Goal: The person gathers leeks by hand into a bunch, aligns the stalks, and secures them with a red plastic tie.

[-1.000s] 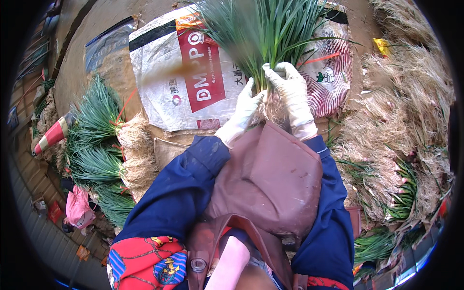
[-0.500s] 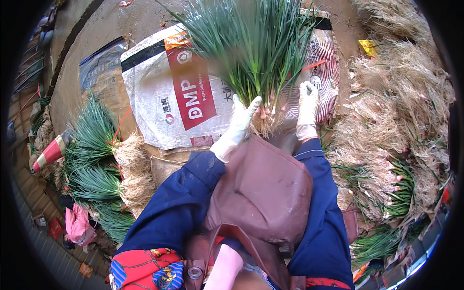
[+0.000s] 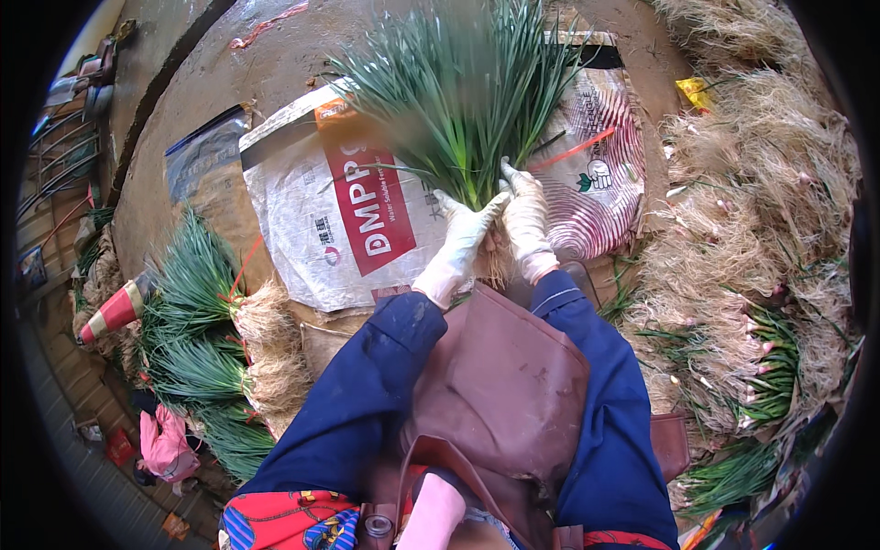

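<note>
A large bunch of spring onions (image 3: 463,124) fans out over the flattened sack (image 3: 298,206), its green leaves pointing away from me. My left hand (image 3: 460,236), in a white glove, is closed round the left side of the stems near their base. From the right, my right hand (image 3: 527,213), gloved too, closes on the same stems, and the two hands nearly meet. Pale roots (image 3: 493,261) show below the hands, just above the brown apron (image 3: 500,367) on my lap. Most of the stem bases are hidden by the gloves. A red strip (image 3: 577,148) lies on the sack to the right.
Tied spring onion bundles (image 3: 197,353) are stacked at left, roots toward me. A big heap of loose spring onions (image 3: 742,220) with pale roots spreads along the right. A red and cream cone-shaped thing (image 3: 115,310) and a pink cloth-like item (image 3: 167,442) are further left.
My right hand has come in from the right and now grips the stems beside my left hand. The bunch looks narrower at its base. The whole view has shifted slightly.
</note>
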Demonstrator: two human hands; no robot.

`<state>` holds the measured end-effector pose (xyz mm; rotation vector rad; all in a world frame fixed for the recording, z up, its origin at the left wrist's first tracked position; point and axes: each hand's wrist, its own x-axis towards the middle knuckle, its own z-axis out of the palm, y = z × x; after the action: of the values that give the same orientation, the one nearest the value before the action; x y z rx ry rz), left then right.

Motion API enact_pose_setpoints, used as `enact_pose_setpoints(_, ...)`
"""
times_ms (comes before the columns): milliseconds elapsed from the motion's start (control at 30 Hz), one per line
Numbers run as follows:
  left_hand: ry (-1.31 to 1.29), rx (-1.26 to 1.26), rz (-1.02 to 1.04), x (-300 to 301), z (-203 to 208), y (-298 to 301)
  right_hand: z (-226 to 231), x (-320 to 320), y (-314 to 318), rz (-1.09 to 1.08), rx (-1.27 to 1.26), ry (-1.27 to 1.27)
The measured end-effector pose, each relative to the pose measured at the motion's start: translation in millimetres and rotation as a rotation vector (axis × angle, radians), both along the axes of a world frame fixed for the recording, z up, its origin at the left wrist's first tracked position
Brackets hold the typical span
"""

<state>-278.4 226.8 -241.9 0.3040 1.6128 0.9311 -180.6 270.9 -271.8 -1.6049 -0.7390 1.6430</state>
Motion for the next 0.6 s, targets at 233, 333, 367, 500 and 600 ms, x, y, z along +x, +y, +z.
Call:
enact_pose_setpoints(233,0.285,0.123,0.042,13,-27,-1,-9,86,29,0.221,0.166,0.306)
enact_pose_setpoints(333,0.479,0.117,0.009,13,-29,0,-18,103,50,0.009,-0.109,-0.12)
enact_pose_setpoints(367,0.434,0.095,0.009,13,-28,0,-24,104,59,0.03,-0.128,-0.279)
enact_pose_setpoints(500,0.069,0.074,0.024,8,-13,-1,-55,101,88,0.45,-0.196,-0.947)
enact_pose_setpoints(600,0.073,0.018,-0.085,-10,-5,-12,-76,105,85,0.418,-0.108,-0.916)
